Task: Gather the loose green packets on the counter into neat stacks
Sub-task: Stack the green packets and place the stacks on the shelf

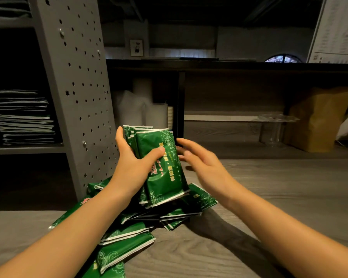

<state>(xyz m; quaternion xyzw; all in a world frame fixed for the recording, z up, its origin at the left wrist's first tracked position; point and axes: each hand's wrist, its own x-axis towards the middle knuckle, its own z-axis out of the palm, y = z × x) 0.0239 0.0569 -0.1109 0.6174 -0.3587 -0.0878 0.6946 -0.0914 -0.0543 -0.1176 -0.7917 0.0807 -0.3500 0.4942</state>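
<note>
Head view: left grip clasped the stack, long axis upright; right grip, spread and empty, hovered just right of the stack.

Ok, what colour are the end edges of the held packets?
White trim on the held packets, clearest in the head view.
</note>
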